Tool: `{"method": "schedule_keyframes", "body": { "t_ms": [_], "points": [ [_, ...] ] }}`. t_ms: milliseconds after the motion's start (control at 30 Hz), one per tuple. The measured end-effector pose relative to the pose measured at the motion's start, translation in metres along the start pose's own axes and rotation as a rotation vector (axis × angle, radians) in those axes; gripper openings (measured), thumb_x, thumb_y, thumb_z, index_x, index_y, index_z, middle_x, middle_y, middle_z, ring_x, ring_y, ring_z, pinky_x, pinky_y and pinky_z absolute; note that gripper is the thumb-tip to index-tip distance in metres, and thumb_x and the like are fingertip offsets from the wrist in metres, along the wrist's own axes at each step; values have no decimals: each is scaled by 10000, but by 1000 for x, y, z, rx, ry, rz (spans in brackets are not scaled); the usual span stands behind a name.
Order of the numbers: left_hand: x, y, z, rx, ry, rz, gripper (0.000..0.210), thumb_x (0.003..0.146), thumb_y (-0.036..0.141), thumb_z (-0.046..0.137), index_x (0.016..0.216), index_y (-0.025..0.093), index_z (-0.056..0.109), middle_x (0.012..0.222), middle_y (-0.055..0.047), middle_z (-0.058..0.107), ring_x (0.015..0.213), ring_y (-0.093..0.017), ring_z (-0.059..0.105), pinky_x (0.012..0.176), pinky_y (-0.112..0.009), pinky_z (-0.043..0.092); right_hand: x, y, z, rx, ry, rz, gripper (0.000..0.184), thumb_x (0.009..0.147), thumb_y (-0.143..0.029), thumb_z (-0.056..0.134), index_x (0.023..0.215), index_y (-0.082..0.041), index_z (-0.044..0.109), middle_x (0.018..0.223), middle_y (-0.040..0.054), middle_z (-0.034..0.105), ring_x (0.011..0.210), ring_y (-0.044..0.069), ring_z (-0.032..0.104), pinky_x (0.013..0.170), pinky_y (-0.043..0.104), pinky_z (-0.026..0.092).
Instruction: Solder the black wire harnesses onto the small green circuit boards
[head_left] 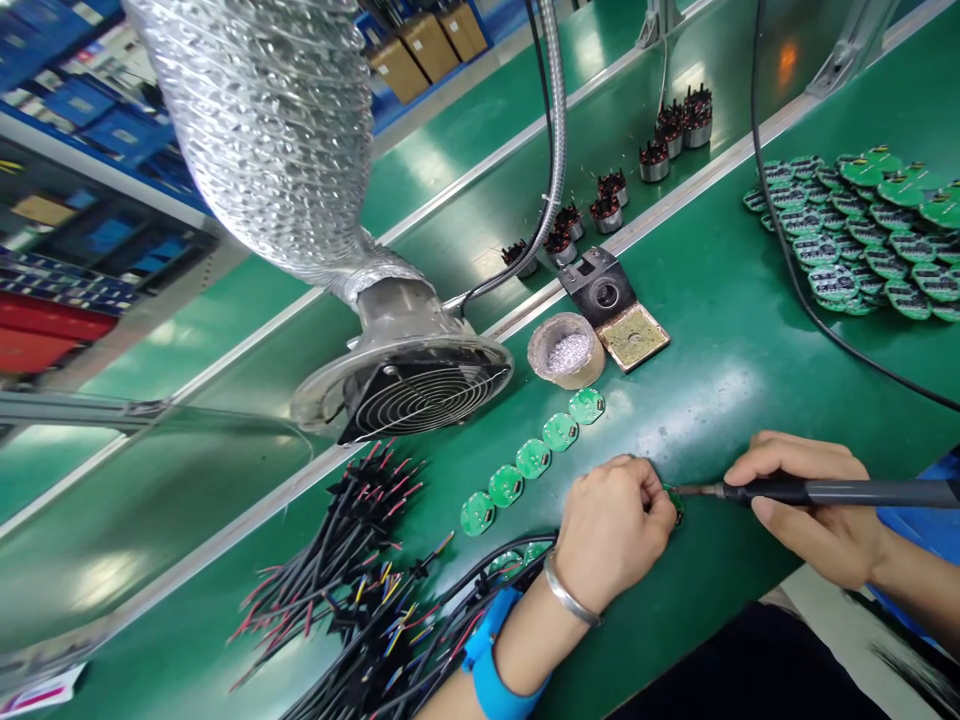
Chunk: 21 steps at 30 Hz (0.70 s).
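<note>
My right hand (pixel 821 505) is closed round the dark handle of a soldering iron (pixel 870 492), which lies level and points left. Its tip touches or nearly touches a small green circuit board (pixel 677 503) at the table's near side. My left hand (pixel 619 520) pinches that board from the left, and its fingers hide most of it. Whether a wire is also between those fingers, I cannot tell. A slanting row of several round green circuit boards (pixel 533 458) lies beyond my left hand. Black cables (pixel 480 575) run under my left wrist, partly over more boards.
A fume extractor (pixel 427 390) on a foil duct hangs over the table's left. Behind the board row stand a cup of solder bits (pixel 566 350) and an iron stand with sponge (pixel 634 335). Stacked boards (pixel 862 235) lie far right, cable bundles (pixel 337 550) left, motor parts (pixel 607 200) behind.
</note>
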<state>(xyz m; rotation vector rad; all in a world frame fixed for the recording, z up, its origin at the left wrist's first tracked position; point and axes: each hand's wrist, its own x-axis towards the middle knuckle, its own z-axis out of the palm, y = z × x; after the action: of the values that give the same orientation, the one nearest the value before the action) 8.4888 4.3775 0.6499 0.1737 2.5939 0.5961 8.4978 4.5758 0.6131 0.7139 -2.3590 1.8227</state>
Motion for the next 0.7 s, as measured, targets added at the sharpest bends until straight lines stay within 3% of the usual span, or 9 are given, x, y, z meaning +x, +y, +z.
{"method": "schedule_keyframes", "body": {
  "t_ms": [300,700],
  "points": [
    [-2,3,-1,10,13,0,112,725,198,502,627,194,556,687,11,615,629,-131,522,592,-257,314,-5,0,-3,28,66,-40,191,783,-99,496,922,-182,597,689,8,564,584,118,492,528,274,382],
    [-1,3,-6,-10,-27,-8,106,727,205,511,645,197,577,685,26,623,629,-131,530,608,-267,348,-13,0,-7,-9,156,10,184,801,-120,512,941,-186,612,713,6,542,599,114,481,524,275,351]
  ]
}}
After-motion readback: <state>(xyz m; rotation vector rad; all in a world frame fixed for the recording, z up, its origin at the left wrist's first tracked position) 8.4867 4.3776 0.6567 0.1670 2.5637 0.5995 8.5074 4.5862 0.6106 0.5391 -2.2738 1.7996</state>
